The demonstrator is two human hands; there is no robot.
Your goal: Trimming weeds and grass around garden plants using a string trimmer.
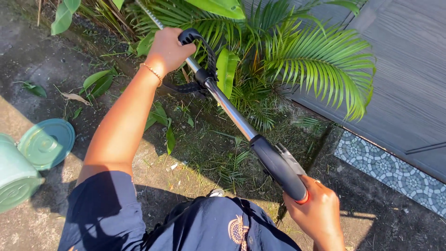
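Observation:
I hold a long tool with a shiny metal shaft (pixel 230 110) that runs from lower right up to the top left, into the plants. My left hand (pixel 168 48) is shut on its black loop handle (pixel 200 42), a thin bracelet on that wrist. My right hand (pixel 317 209) grips the black rear handle (pixel 280 167) near my waist. The tool's working end is hidden among the leaves at the top.
A palm plant (pixel 310 60) and broad green leaves grow against a grey panelled wall (pixel 409 74). Cut leaves lie on dirt and patchy grass. A green bin and its round lid (pixel 46 142) sit at left. Patterned tiles (pixel 390 172) edge the wall.

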